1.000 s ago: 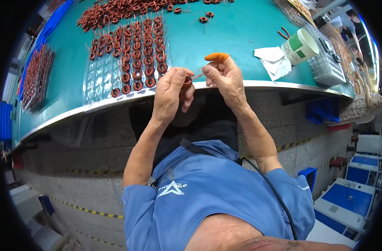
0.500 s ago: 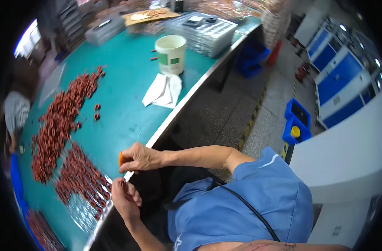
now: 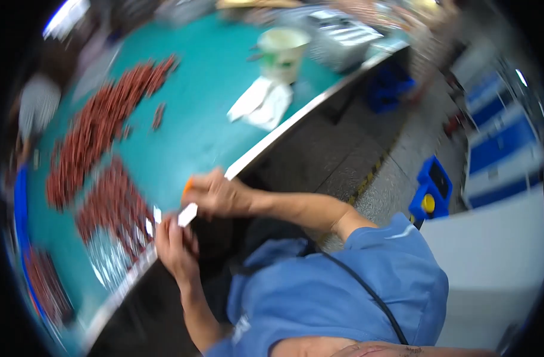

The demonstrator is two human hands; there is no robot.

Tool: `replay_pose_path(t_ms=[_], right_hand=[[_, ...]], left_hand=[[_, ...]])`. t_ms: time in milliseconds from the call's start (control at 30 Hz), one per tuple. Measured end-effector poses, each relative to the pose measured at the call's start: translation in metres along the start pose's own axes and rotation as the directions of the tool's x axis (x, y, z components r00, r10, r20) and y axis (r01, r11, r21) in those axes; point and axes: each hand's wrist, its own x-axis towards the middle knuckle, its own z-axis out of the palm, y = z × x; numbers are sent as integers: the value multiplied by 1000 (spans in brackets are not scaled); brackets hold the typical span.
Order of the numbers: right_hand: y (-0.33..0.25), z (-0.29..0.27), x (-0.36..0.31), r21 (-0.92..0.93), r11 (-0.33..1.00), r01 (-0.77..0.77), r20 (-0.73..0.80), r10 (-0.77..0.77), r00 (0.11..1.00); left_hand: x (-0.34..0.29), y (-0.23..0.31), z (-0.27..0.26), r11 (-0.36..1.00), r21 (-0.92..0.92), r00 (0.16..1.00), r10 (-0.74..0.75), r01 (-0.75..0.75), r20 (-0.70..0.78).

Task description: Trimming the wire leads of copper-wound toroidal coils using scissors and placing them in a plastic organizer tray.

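My right hand (image 3: 221,195), at the table's near edge, is closed round a small orange object (image 3: 188,186). Only a bit of it shows past the fingers, so its kind is unclear. Close below it, my left hand (image 3: 177,244) is closed with fingertips pinched; what they hold, if anything, is hidden and blurred. Beside the left hand, many small red-brown rings lie in rows on a clear plastic tray (image 3: 108,256). Beyond the tray spreads a loose heap of red-brown rings (image 3: 96,134), with a few stray rings (image 3: 158,116) to its right.
The green tabletop (image 3: 194,143) has a pale edge. A white cloth (image 3: 261,104) lies by a white bucket (image 3: 284,56). Clear trays (image 3: 340,41) are stacked at the back. Blue bins (image 3: 431,190) stand on the floor at right. A person (image 3: 38,107) is at far left.
The whole view has shifted and blurred with head movement. Both hands stay close together at the table edge, the right one still gripping the orange object.
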Motion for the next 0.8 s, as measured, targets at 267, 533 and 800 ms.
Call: replay_pose_path(t_ms=[267, 533, 800], right_hand=[[-5, -11, -14, 8, 1000, -15, -191, 16, 981], [-6, -1, -15, 238, 951, -199, 18, 200, 980], [-6, -15, -12, 248, 866, -434, 205, 392, 897]], left_hand=[[4, 9, 16, 989, 51, 990, 140, -141, 13], [3, 20, 5, 780, 523, 936, 244, -345, 253], [8, 48, -4, 456, 724, 846, 146, -518, 513]])
